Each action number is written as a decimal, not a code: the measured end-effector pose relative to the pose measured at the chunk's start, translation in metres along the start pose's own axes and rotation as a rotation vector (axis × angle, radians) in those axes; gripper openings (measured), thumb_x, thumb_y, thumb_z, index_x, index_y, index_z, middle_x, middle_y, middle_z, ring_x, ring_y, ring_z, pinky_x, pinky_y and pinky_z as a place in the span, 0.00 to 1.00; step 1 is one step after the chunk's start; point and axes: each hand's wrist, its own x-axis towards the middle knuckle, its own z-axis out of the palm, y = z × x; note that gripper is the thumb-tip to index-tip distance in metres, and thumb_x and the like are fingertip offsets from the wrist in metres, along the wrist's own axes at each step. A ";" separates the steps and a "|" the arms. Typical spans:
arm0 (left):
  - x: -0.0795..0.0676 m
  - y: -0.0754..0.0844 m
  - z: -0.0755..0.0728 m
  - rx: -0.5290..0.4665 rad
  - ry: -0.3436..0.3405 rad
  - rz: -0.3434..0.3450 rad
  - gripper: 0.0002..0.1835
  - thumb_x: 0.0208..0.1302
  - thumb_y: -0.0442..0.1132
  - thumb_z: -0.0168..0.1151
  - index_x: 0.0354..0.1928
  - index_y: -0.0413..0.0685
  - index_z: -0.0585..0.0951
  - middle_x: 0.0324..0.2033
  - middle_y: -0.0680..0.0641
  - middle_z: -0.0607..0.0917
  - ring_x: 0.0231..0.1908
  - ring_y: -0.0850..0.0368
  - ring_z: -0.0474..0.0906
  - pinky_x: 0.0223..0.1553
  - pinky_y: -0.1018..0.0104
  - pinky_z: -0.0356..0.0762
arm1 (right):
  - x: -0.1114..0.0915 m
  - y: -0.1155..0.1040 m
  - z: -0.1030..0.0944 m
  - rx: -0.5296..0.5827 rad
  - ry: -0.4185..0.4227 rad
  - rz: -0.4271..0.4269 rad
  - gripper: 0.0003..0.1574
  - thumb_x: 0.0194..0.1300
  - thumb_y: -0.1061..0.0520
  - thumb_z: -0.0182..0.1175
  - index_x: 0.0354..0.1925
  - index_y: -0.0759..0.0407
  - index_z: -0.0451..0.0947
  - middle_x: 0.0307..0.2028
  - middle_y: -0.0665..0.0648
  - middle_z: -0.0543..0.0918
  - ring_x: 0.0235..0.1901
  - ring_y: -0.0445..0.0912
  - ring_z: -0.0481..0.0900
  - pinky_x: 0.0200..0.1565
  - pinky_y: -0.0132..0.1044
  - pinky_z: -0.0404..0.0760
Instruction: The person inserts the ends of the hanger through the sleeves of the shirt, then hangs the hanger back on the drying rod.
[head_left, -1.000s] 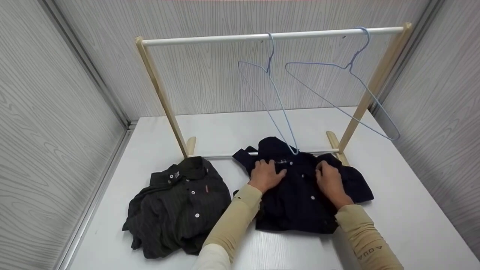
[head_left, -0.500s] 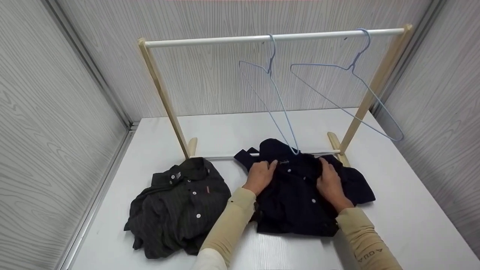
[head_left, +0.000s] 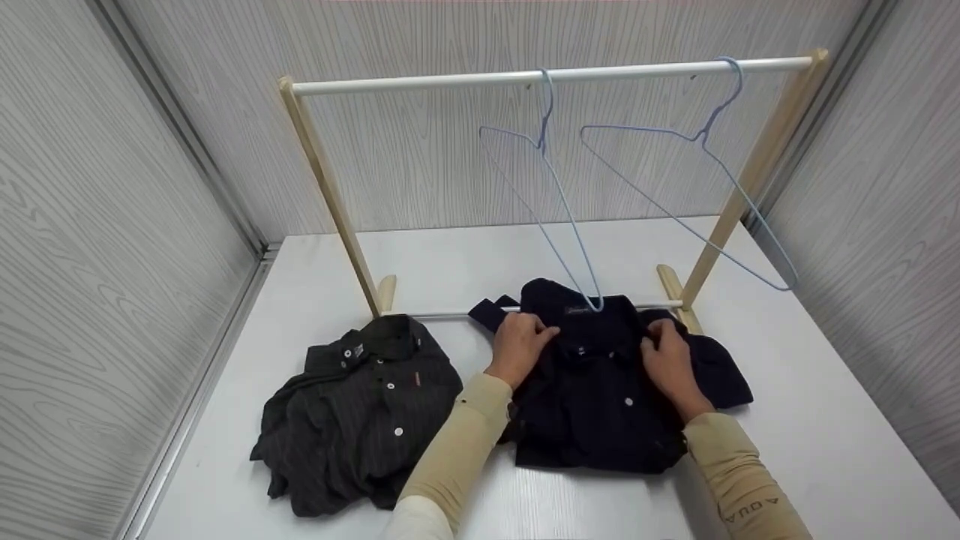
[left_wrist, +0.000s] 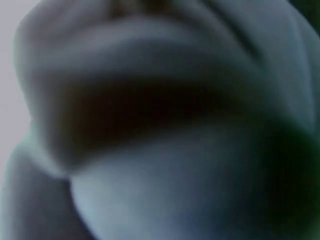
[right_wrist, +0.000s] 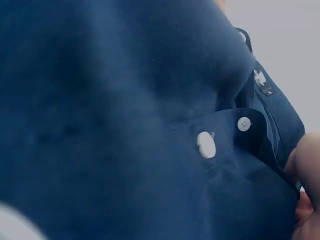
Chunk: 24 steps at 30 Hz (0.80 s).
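A navy button-up shirt (head_left: 581, 420) lies bunched on the white table, its collar facing the rack. My left hand (head_left: 516, 349) pinches the cloth at the left of the collar. On the other side, my right hand (head_left: 671, 366) pinches the shirt near the right of the collar. Between them the neck opening shows a label. In the right wrist view, navy cloth fills most of the picture, with white buttons (right_wrist: 244, 124) and a collar label (right_wrist: 263, 83); part of the right hand (right_wrist: 307, 172) is at the edge. The left wrist view is too blurred to read.
A dark grey shirt (head_left: 356, 420) lies crumpled to the left. Behind stands a rack with a white rail (head_left: 420, 81) and wooden posts. Two blue wire hangers hang from it: a middle hanger (head_left: 568, 210), whose lower end overlaps the navy collar in view, and a right hanger (head_left: 739, 184).
Both hands have drawn the navy collar open, so its inside and label show more. The right hand has shifted slightly right. The grey shirt lies as before.
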 end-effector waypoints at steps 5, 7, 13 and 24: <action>0.000 0.003 -0.002 0.077 0.041 0.036 0.08 0.57 0.46 0.74 0.29 0.50 0.89 0.29 0.52 0.88 0.34 0.55 0.83 0.39 0.63 0.81 | 0.001 -0.005 -0.006 0.038 0.036 0.071 0.13 0.75 0.57 0.50 0.48 0.67 0.69 0.45 0.70 0.78 0.46 0.60 0.75 0.53 0.50 0.70; -0.001 0.005 -0.002 0.095 0.052 0.030 0.06 0.57 0.44 0.74 0.31 0.51 0.87 0.30 0.53 0.88 0.36 0.53 0.82 0.43 0.59 0.79 | 0.001 -0.008 -0.009 0.052 0.049 0.079 0.13 0.74 0.57 0.50 0.48 0.68 0.70 0.46 0.70 0.78 0.46 0.60 0.75 0.53 0.50 0.70; 0.000 0.012 -0.003 0.102 0.062 0.017 0.07 0.60 0.37 0.69 0.37 0.50 0.79 0.34 0.49 0.84 0.39 0.50 0.80 0.43 0.56 0.74 | 0.001 -0.022 -0.022 0.156 0.074 0.122 0.13 0.71 0.62 0.52 0.50 0.68 0.70 0.48 0.67 0.77 0.47 0.54 0.73 0.53 0.42 0.68; 0.004 0.027 -0.015 0.066 0.058 0.034 0.13 0.56 0.29 0.57 0.43 0.48 0.72 0.37 0.46 0.76 0.27 0.46 0.74 0.38 0.54 0.75 | -0.002 -0.046 -0.045 0.287 0.041 0.153 0.25 0.67 0.66 0.47 0.62 0.64 0.70 0.58 0.63 0.75 0.48 0.45 0.72 0.51 0.31 0.69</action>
